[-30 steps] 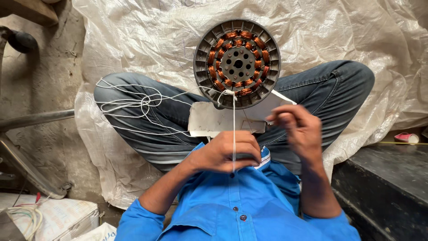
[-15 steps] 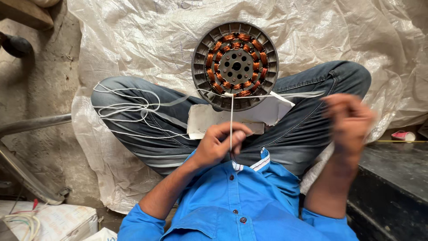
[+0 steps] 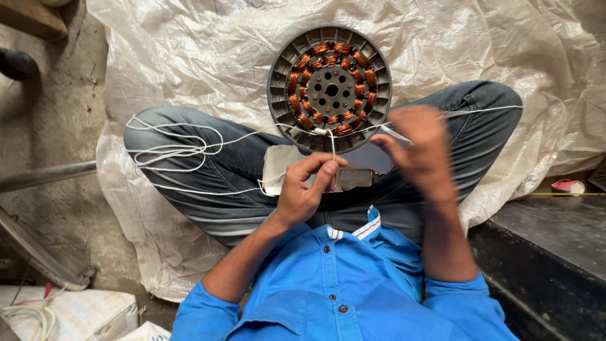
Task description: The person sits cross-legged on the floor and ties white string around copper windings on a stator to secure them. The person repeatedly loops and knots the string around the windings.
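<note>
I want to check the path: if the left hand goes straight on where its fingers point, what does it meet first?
Probably the round stator: the left hand points up along the white cord toward its lower rim, though depth is unclear.

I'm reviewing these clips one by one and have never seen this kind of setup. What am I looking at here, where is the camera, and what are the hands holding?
There is one view, from a camera worn on the person's head, looking down at their lap. They sit cross-legged in jeans and a blue shirt on a white plastic sheet. Resting at their legs is a round grey motor stator with copper wire coils around a hub with holes. The left hand pinches a white string that runs up to the stator's lower edge. The right hand is blurred; it seems to hold another stretch of the string. Loose string loops lie over the left knee. Pale card lies under the stator.
</note>
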